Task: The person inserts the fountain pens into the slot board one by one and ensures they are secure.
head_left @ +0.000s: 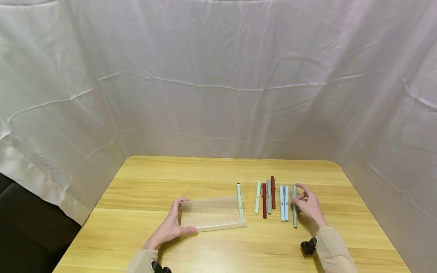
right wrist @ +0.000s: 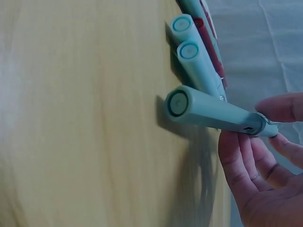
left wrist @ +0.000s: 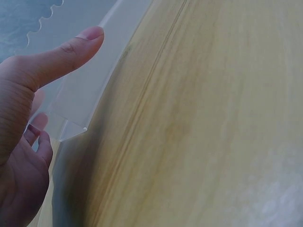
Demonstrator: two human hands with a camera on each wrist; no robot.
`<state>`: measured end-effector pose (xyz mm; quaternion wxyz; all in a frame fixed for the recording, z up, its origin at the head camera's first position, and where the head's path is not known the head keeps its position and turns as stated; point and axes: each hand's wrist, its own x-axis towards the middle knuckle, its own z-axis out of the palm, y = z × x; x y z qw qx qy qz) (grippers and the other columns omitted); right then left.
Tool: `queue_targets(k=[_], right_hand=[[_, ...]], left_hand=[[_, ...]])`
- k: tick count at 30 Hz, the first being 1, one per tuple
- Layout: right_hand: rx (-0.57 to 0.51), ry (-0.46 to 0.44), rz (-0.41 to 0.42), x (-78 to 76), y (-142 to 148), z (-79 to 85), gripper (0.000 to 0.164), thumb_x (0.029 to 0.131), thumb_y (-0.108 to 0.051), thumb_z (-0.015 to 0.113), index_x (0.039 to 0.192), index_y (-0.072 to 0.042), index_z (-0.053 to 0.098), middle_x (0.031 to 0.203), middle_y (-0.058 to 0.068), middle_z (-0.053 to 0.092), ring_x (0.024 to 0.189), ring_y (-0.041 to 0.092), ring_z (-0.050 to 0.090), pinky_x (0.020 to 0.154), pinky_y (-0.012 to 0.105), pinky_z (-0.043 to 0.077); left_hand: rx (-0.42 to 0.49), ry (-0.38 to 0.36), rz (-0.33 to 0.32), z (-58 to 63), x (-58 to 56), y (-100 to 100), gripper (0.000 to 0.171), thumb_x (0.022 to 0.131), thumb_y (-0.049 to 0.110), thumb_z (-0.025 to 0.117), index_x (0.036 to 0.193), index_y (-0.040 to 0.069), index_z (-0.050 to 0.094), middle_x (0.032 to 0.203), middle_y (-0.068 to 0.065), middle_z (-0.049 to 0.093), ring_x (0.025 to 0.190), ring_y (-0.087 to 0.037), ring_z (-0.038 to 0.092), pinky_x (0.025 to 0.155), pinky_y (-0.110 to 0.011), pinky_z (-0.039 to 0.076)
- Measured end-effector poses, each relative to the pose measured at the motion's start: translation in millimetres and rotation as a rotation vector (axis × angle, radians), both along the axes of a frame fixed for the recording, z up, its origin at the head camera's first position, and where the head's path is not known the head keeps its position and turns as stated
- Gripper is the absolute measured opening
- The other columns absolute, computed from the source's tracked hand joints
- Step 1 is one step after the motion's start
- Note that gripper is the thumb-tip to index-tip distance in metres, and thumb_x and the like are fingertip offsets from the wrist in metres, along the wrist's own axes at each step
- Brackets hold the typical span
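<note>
My left hand (head_left: 172,223) grips the left end of a clear plastic tray (head_left: 222,227), thumb along its front wall. The left wrist view shows the thumb (left wrist: 78,49) on that wall and a scalloped edge beyond it. A mint green pen (head_left: 240,204) lies at the tray's right end. Over on the right, my right hand (head_left: 310,207) pinches a grey-green pen (head_left: 295,220) between thumb and fingers. The right wrist view shows this pen (right wrist: 208,111) with its round end toward the camera. Two light blue pens (head_left: 282,206) lie just left of it.
Between the tray and the blue pens lie a pale green pen (head_left: 258,199), two dark red pens (head_left: 264,204) and a grey pen (head_left: 269,199). The wooden table (head_left: 239,250) is bounded by a pale curtain (head_left: 222,113) at the back and sides.
</note>
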<state>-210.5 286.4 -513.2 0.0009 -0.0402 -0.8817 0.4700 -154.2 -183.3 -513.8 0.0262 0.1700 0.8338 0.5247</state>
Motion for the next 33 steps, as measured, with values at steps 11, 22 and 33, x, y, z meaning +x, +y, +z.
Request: queue_targets(k=[11, 22, 33], right_hand=[[-0.048, 0.075, -0.003, 9.0, -14, 8.6, 0.064, 0.081, -0.01, 0.06, 0.137, -0.016, 0.03, 0.092, 0.016, 0.052, 0.068, 0.025, 0.059, 0.058, 0.032, 0.056], [-0.156, 0.15, 0.047, 12.3, -39, 15.4, 0.062, 0.083, -0.015, 0.061, 0.136, -0.02, 0.031, 0.094, 0.017, 0.049, 0.066, 0.023, 0.061, 0.057, 0.035, 0.056], [-0.286, 0.331, 0.123, 7.1, -55, 5.1, 0.061, 0.081, -0.012, 0.063, 0.135, -0.018, 0.035, 0.086, 0.005, 0.053, 0.062, 0.018, 0.061, 0.052, 0.035, 0.054]], left_hand=[[0.001, 0.027, -0.011, -2.2, -0.6, -1, 0.096, 0.056, 0.019, 0.084, 0.131, 0.003, 0.025, 0.136, -0.016, 0.027, 0.133, -0.032, 0.02, 0.111, -0.05, 0.014], [0.013, -0.013, -0.016, -2.5, -1.2, -1, 0.097, 0.057, 0.018, 0.083, 0.132, 0.004, 0.024, 0.138, -0.02, 0.022, 0.134, -0.033, 0.016, 0.111, -0.052, 0.011], [0.016, -0.013, -0.015, -3.2, -1.7, -1, 0.097, 0.057, 0.019, 0.083, 0.132, 0.004, 0.023, 0.138, -0.021, 0.021, 0.134, -0.035, 0.015, 0.111, -0.055, 0.011]])
